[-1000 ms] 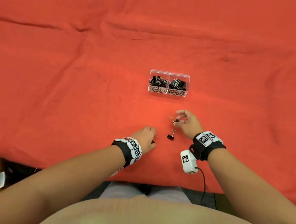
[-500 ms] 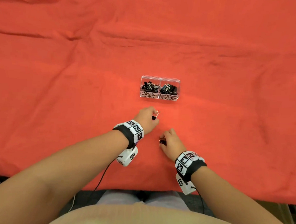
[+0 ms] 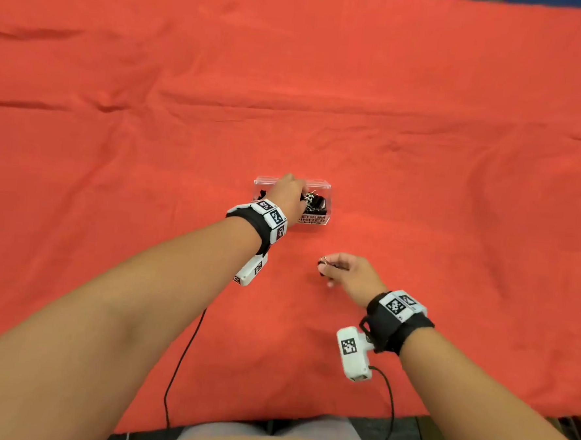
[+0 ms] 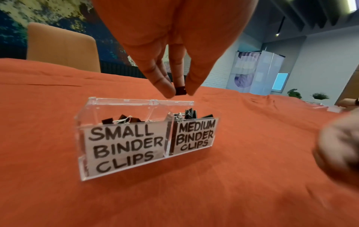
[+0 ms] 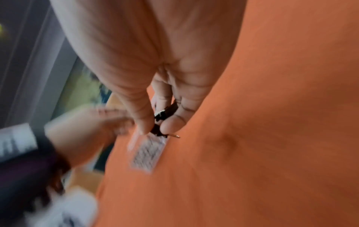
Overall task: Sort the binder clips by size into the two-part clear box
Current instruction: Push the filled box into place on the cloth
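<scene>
Hands both loaded. Head view: left hand (image 3: 289,194) hangs over the clear box (image 3: 318,183), covering its left half; right hand (image 3: 347,272) sits at about 5 o'clock from the box, well apart from it, pinching a black clip (image 3: 323,265) above the red-covered tabletop (image 3: 456,162).

Left wrist view: thumb and fingertips (image 4: 168,90) clamp a small black clip (image 4: 180,90) just above the box's back rim, roughly over the divider (image 4: 168,133) between the SMALL compartment (image 4: 124,138) at 9 o'clock and the MEDIUM compartment (image 4: 195,135) at 3 o'clock. Left hand is the nearer one; likely drop needs a nudge toward 9 o'clock if the clip is small.

Right wrist view: blurred, the right hand's thumb and forefinger grip the clip, wire handle poking out; box label visible beyond it at 12 o'clock.
</scene>
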